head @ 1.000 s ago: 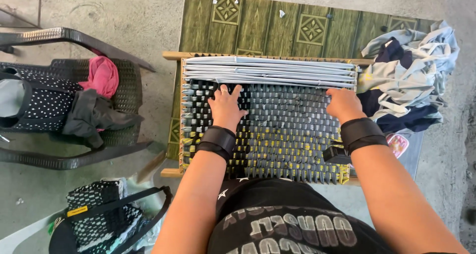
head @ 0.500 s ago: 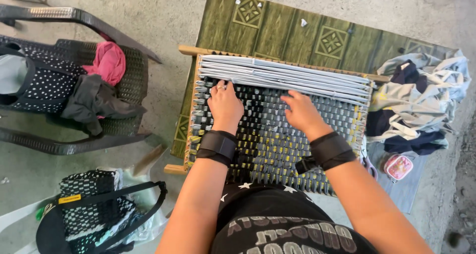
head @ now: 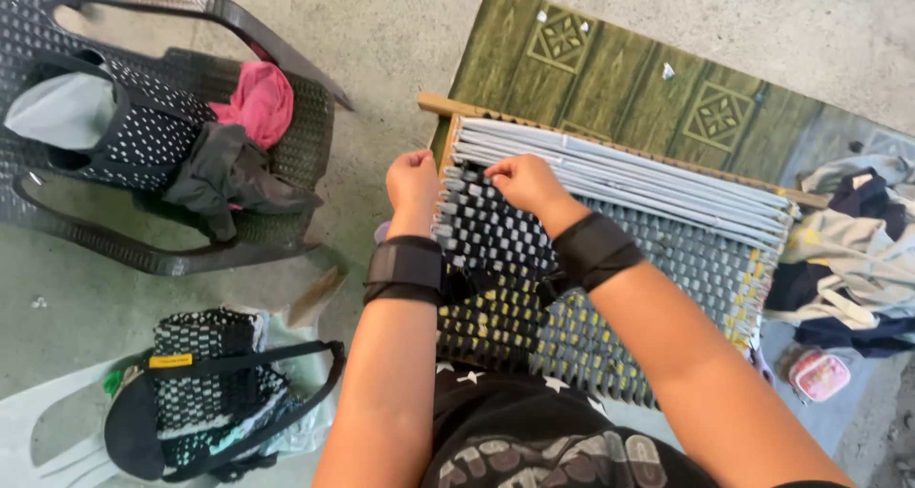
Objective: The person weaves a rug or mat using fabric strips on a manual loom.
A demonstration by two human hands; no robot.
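Both hands work at the upper left corner of a wooden weaving frame that lies on a green patterned mat on the concrete floor. The left hand sits at the frame's left edge, its fingers curled shut around the ends of the strips there, though what exactly it pinches is too small to tell. The right hand is just beside it, fingers bent and closed down on the top row of the woven mat, where the finished weave meets the loose grey strips. Those unwoven strips run side by side across the upper part of the frame, from the hands toward the right edge. The woven part below them is a checker of black, grey and yellow, and it reaches down to the person's lap. Each wrist wears a black wristband. To the left stands a dark plastic chair holding a black dotted bag, a pink cloth and a dark garment. On the floor near the left elbow lies a black-and-white woven bag. At the right, well apart from the hands, is a heap of cloth scraps and a small pink pouch.
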